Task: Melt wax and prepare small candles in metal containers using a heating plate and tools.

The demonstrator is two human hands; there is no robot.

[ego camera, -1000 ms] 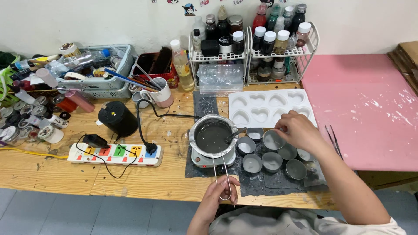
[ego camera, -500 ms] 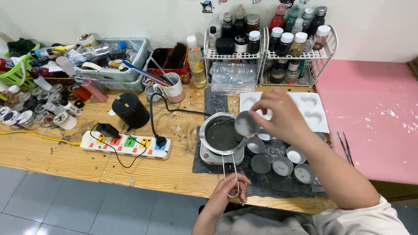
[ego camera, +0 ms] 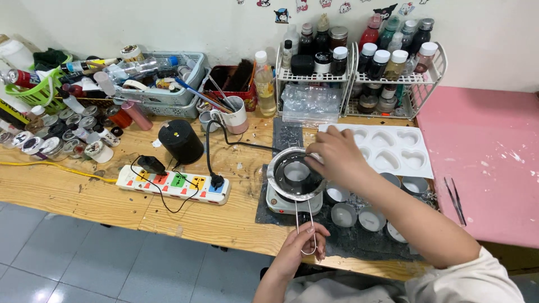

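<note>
Left hand [ego camera: 299,251]: the wire handle [ego camera: 305,224] is pinched by the fingers.
Right hand [ego camera: 337,157]: a small tin cup [ego camera: 296,171] is held over the melting pot [ego camera: 293,180].
Hot plate [ego camera: 285,203]: set under the pot.

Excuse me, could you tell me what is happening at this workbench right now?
A person sits at a cluttered wooden bench. Their right hand lowers a small round metal tin into the grey liquid in a metal melting pot on a small white hotplate. Their left hand holds the pot's long wire handle. More small tins and a white heart-shaped mould tray lie beside it.
</note>
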